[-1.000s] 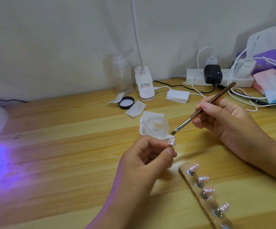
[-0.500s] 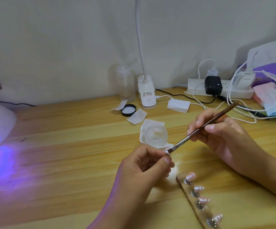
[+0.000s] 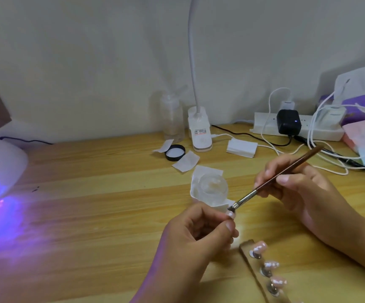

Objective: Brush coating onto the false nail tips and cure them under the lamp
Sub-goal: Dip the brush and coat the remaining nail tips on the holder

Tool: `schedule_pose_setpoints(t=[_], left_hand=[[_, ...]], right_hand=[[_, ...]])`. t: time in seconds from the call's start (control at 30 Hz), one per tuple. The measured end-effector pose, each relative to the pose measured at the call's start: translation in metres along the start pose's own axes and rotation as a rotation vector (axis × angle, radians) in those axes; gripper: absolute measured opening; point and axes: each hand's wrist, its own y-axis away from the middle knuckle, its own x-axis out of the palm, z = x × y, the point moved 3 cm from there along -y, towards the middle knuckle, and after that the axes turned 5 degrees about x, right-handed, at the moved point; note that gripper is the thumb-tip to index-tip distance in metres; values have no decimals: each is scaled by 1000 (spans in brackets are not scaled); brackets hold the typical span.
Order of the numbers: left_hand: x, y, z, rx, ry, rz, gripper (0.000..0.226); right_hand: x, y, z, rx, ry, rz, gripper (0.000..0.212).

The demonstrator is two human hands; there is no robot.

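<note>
Wooden table [image 3: 89, 215]. Cure lamp [image 3: 0, 167] far left, glowing purple. Left hand [image 3: 199, 232] mid-table, thumb and forefinger pinching a false nail tip [image 3: 230, 214] that sticks up past the fingertips. Right hand [image 3: 304, 193] pinches the brush [image 3: 275, 178] pen-style, bristles touching that tip. Holder strip [image 3: 249, 256] with more tips sits just right of the left hand.

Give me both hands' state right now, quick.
Left hand: pinching a false nail tip.
Right hand: gripping the brush, bristles at that tip.
</note>
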Motion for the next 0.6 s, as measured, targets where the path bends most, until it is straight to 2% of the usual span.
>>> schedule_pose_setpoints(t=[0.1,0.23,0.33,0.6], left_hand=[[1,0,-1,-2,4,15,16],[0,-2,-1,-30,23,0,19],[1,-1,-1,-12,4,-2,33],[3,-3,0,28,19,-32,36]], right_hand=[[-5,1,3,-82,124,-157,21],[-7,4,7,-143,138,-297,19],[-5,2,10,-166,163,-322,21],[-1,1,13,-152,127,-310,16]])
